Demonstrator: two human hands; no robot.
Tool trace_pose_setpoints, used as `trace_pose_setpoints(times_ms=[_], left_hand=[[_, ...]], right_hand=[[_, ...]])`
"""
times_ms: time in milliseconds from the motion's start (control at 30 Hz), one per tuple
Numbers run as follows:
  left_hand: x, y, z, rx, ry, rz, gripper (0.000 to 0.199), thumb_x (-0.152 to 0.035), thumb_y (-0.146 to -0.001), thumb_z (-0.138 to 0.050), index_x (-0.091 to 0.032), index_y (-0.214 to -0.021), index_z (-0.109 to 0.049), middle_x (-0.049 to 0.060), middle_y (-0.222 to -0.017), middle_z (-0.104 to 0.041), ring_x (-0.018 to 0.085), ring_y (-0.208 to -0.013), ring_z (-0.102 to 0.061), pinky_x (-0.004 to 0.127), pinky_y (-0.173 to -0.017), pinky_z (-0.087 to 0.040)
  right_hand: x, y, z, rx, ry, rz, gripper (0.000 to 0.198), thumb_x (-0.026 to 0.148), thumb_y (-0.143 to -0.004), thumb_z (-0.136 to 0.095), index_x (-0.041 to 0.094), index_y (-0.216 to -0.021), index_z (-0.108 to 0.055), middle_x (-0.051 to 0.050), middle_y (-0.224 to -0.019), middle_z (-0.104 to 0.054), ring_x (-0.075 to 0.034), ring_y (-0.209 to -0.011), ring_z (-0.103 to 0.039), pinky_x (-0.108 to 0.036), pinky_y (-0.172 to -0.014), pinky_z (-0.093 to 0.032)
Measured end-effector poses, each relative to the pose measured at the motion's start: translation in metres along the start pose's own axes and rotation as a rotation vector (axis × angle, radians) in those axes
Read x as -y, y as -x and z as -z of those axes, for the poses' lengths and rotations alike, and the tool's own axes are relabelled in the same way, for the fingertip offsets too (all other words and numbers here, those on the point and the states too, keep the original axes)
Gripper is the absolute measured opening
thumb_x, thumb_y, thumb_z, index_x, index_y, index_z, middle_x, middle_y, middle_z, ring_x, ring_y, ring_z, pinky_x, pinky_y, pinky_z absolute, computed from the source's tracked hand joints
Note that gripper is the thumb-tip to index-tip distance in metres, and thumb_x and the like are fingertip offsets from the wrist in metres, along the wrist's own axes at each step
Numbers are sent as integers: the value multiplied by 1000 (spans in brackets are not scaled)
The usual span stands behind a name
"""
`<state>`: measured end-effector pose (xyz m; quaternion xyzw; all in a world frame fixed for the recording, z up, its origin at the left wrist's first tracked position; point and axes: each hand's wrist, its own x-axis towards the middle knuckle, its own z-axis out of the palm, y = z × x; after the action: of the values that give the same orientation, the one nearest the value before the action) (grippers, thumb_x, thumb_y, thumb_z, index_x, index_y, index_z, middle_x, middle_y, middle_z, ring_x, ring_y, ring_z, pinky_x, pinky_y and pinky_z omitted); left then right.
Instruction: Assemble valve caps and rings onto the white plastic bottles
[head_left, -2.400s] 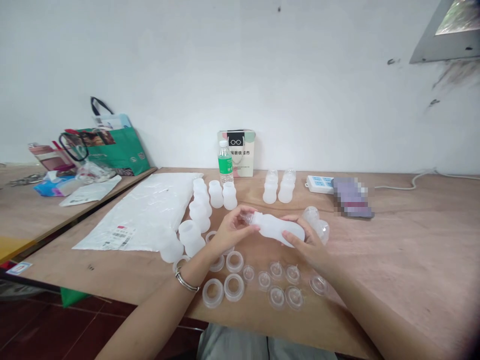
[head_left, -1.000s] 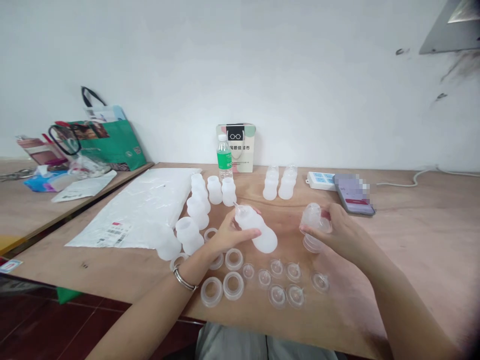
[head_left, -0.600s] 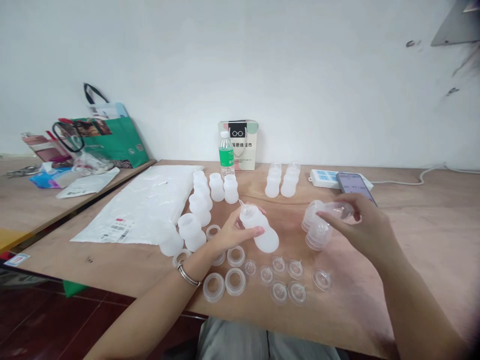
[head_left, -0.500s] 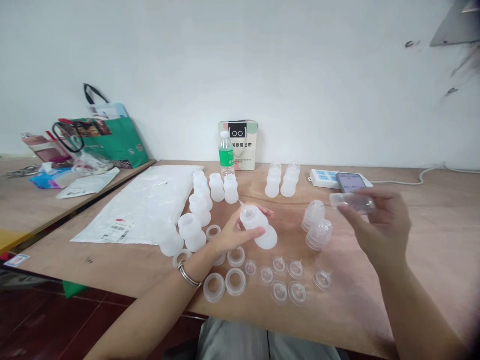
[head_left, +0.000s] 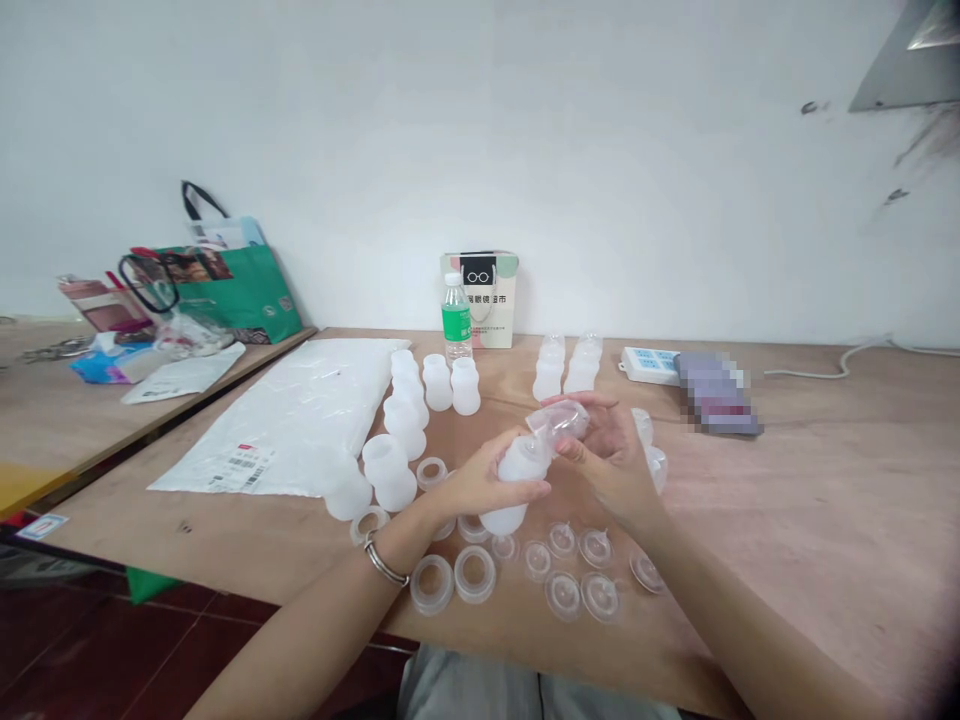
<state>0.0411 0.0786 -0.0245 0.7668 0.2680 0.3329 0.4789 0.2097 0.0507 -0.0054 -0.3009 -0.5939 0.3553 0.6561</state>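
Observation:
My left hand (head_left: 487, 478) is closed around a white baby bottle (head_left: 507, 512), which leans to the right with a clear nipple at its mouth. In my right hand (head_left: 613, 455) is a clear dome cap (head_left: 564, 420), held at the bottle's top; whether they touch is hard to tell. Below the hands lie several clear nipples (head_left: 598, 596) and several translucent collar rings (head_left: 475, 573). More clear caps (head_left: 657, 468) stand partly hidden behind my right hand. Several open white bottles (head_left: 388, 472) stand to the left.
Two capped bottles (head_left: 583, 365) stand at the back. Behind are a water bottle (head_left: 457, 322) and a paper bag (head_left: 495, 300). A white mailer bag (head_left: 285, 410) lies left. A power strip (head_left: 649, 365) and a blurred-out phone (head_left: 716, 392) are at right.
My right hand has brought the clear cap leftward from near the phone to the bottle's top. The bottle in my left hand now sits slightly lower and tilts right.

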Motion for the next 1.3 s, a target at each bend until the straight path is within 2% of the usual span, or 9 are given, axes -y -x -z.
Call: trace_pose_setpoints(times_ms=[100,167,333,467,533,733,833,933,1300], left_hand=[[0,-1,-3,29,67,-1,63,-36,-74,-70,-22,-130,-45,4,-100,-61,20,-87,-58,32,-76,-46],[0,-2,-5,24,93,-16,68,-35,-73,-72,-23,-132,-42,5,-106,-60,21,-91,-57,32,-77,-46],[1,-2,-5,-67,58,-13,49,-39,-71,-73,-19,-111,-52,4,-100,-58,19,-91,-55,31,-78,-44],[-2,-1,-4,-55,62,-19,46,-41,-71,-73,-19,-103,-49,1,-93,-55,16,-83,-54,29,-72,-43],[-5,-1,-3,-62,42,-11,45,-42,-71,-73,-20,-101,-46,1,-93,-54,17,-85,-54,30,-75,-43],[-11,0,-5,-63,66,-21,53,-37,-72,-73,-22,-108,-38,6,-112,-54,21,-103,-54,34,-86,-41],[-11,1,-5,-75,83,-12,55,-37,-71,-74,-22,-108,-36,6,-114,-51,21,-101,-55,32,-82,-43],[-11,3,-5,-62,84,-20,56,-37,-72,-74,-23,-108,-34,5,-112,-51,20,-100,-55,31,-80,-43],[-7,-2,-6,-92,115,-65,68,-40,-63,-81,-23,-108,-32,5,-110,-49,20,-95,-54,30,-77,-44]], right_hand=[[-8,6,-2,86,12,35,40,34,-75,-74,30,-109,-54,-3,-107,-65,-19,-95,-65,-37,-81,-56],[-12,9,-1,129,51,37,42,32,-78,-72,31,-115,-55,-5,-113,-63,-21,-102,-63,-40,-88,-53],[-17,14,3,142,56,32,44,30,-80,-69,31,-121,-52,-6,-122,-60,-22,-110,-60,-43,-93,-52],[-17,17,5,159,20,40,45,27,-80,-70,33,-122,-52,-5,-121,-61,-21,-111,-60,-44,-97,-50],[-16,17,5,158,35,23,46,29,-80,-70,33,-123,-52,-6,-126,-60,-22,-113,-60,-45,-98,-49],[-9,15,5,214,81,-21,46,29,-81,-69,32,-125,-55,-5,-124,-63,-22,-114,-60,-42,-100,-49],[-7,16,2,213,2,-43,46,29,-81,-69,32,-125,-56,-4,-120,-66,-21,-110,-63,-39,-94,-53],[-8,17,1,225,-24,-61,47,28,-81,-70,33,-125,-56,-4,-124,-64,-22,-114,-61,-40,-97,-52],[-10,20,0,241,90,-26,48,32,-85,-64,35,-130,-50,-4,-134,-57,-23,-124,-53,-44,-103,-46]])
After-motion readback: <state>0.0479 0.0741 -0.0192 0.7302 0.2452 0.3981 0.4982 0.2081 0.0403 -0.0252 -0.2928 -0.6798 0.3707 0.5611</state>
